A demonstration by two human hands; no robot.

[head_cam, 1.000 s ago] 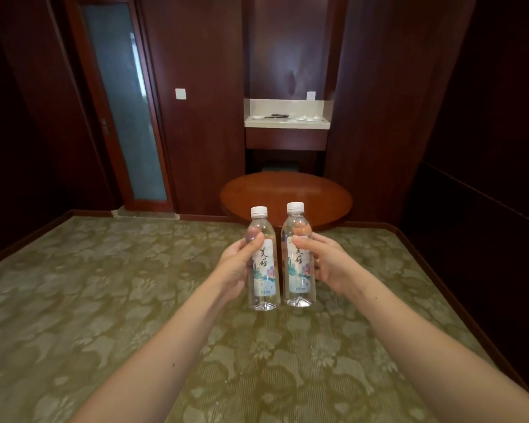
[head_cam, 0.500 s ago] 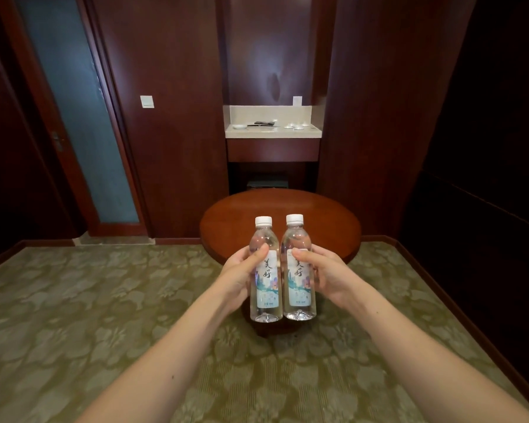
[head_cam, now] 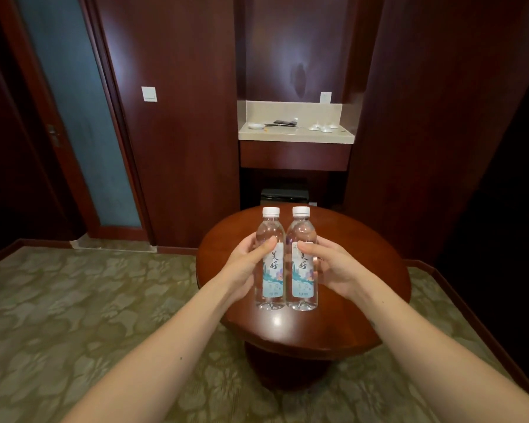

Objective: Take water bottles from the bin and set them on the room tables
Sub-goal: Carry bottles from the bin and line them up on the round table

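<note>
Two clear water bottles with white caps and pale blue labels stand upright side by side over a round dark-red wooden table (head_cam: 364,300). My left hand (head_cam: 245,267) grips the left bottle (head_cam: 271,279) around its middle. My right hand (head_cam: 333,270) grips the right bottle (head_cam: 303,279) the same way. The bottles touch each other. Whether their bases rest on the tabletop or hover just above it, I cannot tell. No bin is in view.
Behind the table a wall niche holds a beige counter (head_cam: 297,136) with small white dishes and a dark flat object. A frosted glass door (head_cam: 80,117) stands at the left. Green patterned carpet (head_cam: 74,315) covers the floor; dark wood panels line the walls.
I have walked closer to the round table: it has grown in view and now lies under the bottles. Both hands kept their grip on the bottles.
</note>
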